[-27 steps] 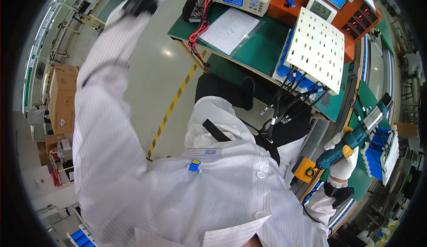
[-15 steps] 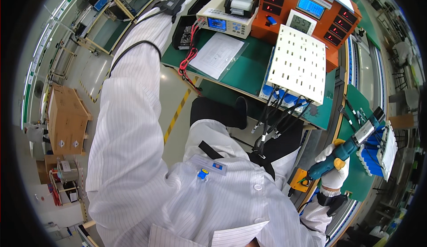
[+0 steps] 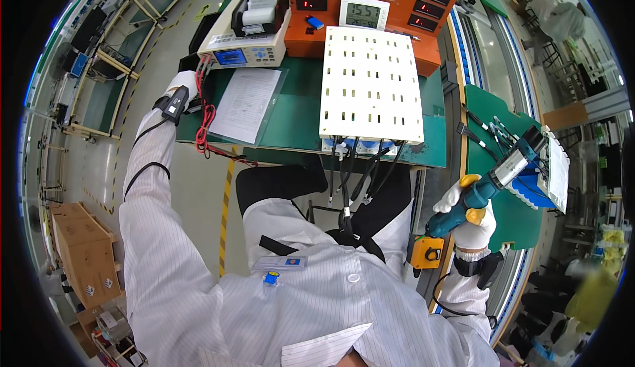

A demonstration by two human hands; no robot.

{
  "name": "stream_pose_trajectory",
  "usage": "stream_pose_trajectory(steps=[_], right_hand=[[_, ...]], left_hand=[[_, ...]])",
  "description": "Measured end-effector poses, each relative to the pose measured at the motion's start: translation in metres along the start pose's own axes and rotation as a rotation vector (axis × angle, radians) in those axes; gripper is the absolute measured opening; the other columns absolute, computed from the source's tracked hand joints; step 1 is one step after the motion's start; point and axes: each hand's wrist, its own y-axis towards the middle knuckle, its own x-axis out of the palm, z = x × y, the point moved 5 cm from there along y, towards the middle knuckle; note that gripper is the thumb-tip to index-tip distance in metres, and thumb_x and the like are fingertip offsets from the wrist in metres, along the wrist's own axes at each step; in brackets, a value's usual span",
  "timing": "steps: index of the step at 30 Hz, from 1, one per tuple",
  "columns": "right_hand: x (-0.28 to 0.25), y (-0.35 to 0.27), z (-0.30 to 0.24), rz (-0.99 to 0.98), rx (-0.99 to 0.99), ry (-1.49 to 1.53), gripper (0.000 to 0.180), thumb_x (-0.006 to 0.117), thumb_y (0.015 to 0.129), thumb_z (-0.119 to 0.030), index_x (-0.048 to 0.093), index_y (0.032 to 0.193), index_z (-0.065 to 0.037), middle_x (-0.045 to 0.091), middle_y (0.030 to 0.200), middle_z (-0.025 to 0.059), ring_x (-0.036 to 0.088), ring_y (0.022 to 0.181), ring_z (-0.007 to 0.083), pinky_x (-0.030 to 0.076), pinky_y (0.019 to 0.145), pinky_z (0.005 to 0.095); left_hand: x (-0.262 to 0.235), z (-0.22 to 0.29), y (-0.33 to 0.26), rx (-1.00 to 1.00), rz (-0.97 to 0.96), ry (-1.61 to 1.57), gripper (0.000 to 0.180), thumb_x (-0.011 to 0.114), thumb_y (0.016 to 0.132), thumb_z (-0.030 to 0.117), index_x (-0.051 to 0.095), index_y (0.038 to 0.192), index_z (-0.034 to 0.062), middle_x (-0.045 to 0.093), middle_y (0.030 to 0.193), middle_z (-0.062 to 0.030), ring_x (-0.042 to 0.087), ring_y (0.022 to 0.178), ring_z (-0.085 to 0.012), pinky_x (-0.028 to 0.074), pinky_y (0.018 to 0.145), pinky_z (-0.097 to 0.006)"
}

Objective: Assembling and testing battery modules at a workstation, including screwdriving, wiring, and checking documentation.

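My right hand (image 3: 477, 229), in a white glove with yellow fingertips, grips a teal power screwdriver (image 3: 465, 208) that points up to the right. It is over the right side, beside a green board (image 3: 493, 195). My left hand (image 3: 186, 84), also gloved, reaches to the black parts bins at the left end of the bench; its fingers are hidden or too small to make out. Close to it are red test leads (image 3: 207, 119) running from a white bench meter (image 3: 245, 48). A white slotted panel (image 3: 370, 82) lies over blue parts, with black cables (image 3: 350, 168) hanging off the front edge.
A sleeved sheet (image 3: 241, 106) lies on the green bench (image 3: 297, 122). An orange instrument box (image 3: 407, 16) with displays stands behind. Right of the bench, a second white-panelled blue unit (image 3: 552, 175) rests near loose cables. An orange switch box (image 3: 426, 252) sits below the screwdriver. Cartons (image 3: 83, 254) stand lower left.
The view has turned, so the bench appears further left. My left hand has come down from beyond the meter to the bins beside it. My right hand still holds the screwdriver.
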Motion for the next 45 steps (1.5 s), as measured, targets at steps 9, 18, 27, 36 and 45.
stream_pose_trajectory(steps=[9,18,27,36,45], right_hand=[[-0.003,0.032,-0.015,-0.022,-0.067,0.121,0.059,0.067,0.073,-0.022,0.049,0.127,-0.007,0.055,0.092,0.0139,0.058,0.08,0.0295,0.049,0.075,0.047],[0.046,0.073,-0.06,-0.113,-0.37,0.057,0.053,0.058,0.08,-0.026,0.05,0.127,-0.005,0.053,0.1,0.0119,0.055,0.089,0.0272,0.044,0.085,0.0481],[0.093,0.075,-0.08,-0.268,-0.429,0.232,0.041,0.061,0.088,-0.029,0.056,0.124,-0.009,0.056,0.098,0.0101,0.054,0.086,0.025,0.042,0.089,0.0495],[0.175,0.069,-0.046,-0.454,-0.464,0.167,0.046,0.058,0.089,-0.026,0.048,0.132,-0.012,0.054,0.102,0.0095,0.055,0.092,0.0256,0.042,0.089,0.0491],[0.188,0.037,-0.047,-0.562,-0.562,-0.038,0.05,0.061,0.085,-0.027,0.051,0.131,-0.011,0.05,0.097,0.0064,0.049,0.082,0.0211,0.041,0.08,0.0447]], left_hand=[[0.118,-0.131,0.091,-0.093,0.172,-0.719,0.038,0.05,0.096,0.034,0.064,0.085,0.0013,0.053,0.062,-0.0077,0.048,0.059,-0.0216,0.037,0.056,-0.039],[0.028,-0.026,0.016,0.096,0.406,-0.227,0.032,0.047,0.094,0.029,0.064,0.097,0.0033,0.066,0.092,-0.0219,0.062,0.093,-0.0435,0.049,0.077,-0.048],[-0.13,0.052,-0.131,0.172,0.541,-0.567,0.031,0.062,0.092,0.033,0.068,0.094,0.0028,0.064,0.073,-0.0131,0.057,0.06,-0.0212,0.044,0.058,-0.033],[-0.152,0.249,-0.305,0.792,0.28,-0.984,0.019,0.079,0.073,0.012,0.062,0.072,0.0027,0.062,0.066,-0.0102,0.06,0.054,-0.0245,0.047,0.051,-0.03],[-0.133,0.294,-0.337,0.88,0.517,-0.963,0.021,0.08,0.072,0.019,0.069,0.083,0.0039,0.066,0.075,-0.008,0.064,0.062,-0.0249,0.052,0.057,-0.031]])
